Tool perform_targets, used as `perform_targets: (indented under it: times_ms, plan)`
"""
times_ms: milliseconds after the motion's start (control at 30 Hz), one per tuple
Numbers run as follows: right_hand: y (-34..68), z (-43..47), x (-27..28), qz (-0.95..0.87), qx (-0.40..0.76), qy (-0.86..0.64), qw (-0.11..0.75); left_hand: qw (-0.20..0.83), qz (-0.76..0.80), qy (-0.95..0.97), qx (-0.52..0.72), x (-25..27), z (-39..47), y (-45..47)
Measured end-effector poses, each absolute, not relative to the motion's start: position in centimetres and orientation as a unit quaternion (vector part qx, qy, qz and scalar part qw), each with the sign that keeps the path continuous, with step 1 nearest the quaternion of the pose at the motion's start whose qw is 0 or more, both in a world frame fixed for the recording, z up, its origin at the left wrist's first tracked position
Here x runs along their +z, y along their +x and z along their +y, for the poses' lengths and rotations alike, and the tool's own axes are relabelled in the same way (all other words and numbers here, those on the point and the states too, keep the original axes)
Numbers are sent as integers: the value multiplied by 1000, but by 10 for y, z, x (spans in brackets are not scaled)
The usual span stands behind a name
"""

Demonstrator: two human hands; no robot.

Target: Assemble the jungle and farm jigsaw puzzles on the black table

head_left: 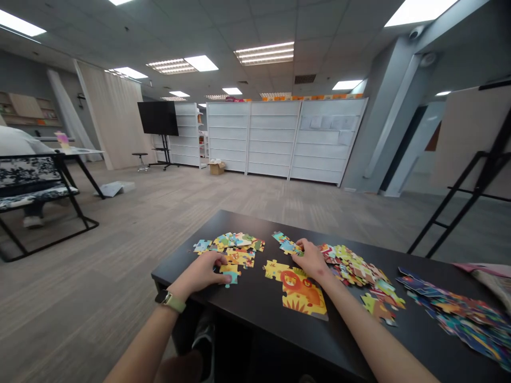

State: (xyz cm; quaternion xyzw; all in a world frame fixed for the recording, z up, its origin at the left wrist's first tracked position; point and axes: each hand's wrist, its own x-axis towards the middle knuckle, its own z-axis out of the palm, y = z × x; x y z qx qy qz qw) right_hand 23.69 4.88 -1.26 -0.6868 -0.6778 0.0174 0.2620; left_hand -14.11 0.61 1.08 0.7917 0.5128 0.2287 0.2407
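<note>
My left hand, with a watch on the wrist, has its thumb and fingers closed on a yellow and teal puzzle piece near the table's front edge. Just beyond it lies a pile of loose puzzle pieces. My right hand pinches the near end of a short strip of blue and yellow puzzle pieces; its fingertips are partly hidden. Between my hands lies a joined section of puzzle with orange lions on yellow. My right forearm passes over its right side.
The dark table also bears a red and green pile of pieces and dark blue puzzle strips at right. A seated person is at far left. White shelving and a screen stand behind.
</note>
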Motion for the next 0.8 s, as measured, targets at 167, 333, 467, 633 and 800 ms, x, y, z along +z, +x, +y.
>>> perform_targets:
  times_ms: [167,333,467,633,800]
  plan:
    - [234,47,-10,-681,4,-677,278,241,517,787,236,5,8,-146]
    - [232,45,-11,-688,12,-656,310,244,506,793,235,11,4,-146]
    - [236,49,-13,-678,21,-652,339,263,488,798,234,15,3,-146]
    - [241,53,-16,-668,23,-655,352,267,471,801,255,13,4,-146]
    - [240,54,-17,-672,29,-651,353,234,456,817,262,11,14,-148]
